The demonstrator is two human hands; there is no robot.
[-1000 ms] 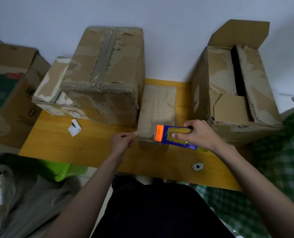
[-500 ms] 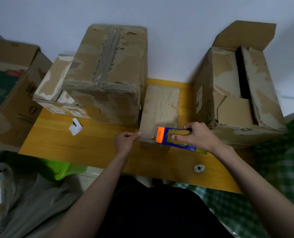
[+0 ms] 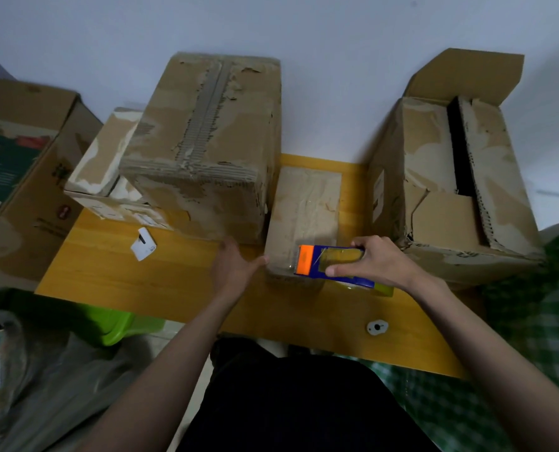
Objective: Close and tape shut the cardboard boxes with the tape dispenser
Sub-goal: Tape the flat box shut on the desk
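Observation:
A small flat cardboard box [image 3: 306,207] lies closed in the middle of the yellow table [image 3: 115,272], its top covered in clear tape. My right hand [image 3: 379,262] grips the blue and orange tape dispenser [image 3: 330,264] over the box's near edge. My left hand [image 3: 232,265] is spread, with its thumb against the box's near left corner. A big worn box [image 3: 203,141] stands closed to the left. On the right, a large box [image 3: 451,184] has its back flap up and a dark gap between its top flaps.
A smaller box [image 3: 102,177] sits behind the big one at the left. A printed carton [image 3: 17,164] stands off the table's left side. A white paper scrap [image 3: 143,243] and a small white disc [image 3: 377,327] lie on the table. A green tub [image 3: 115,324] is below.
My left hand has uncurled from the box's near left corner and now lies spread beside it. The dispenser has stayed at the box's near edge.

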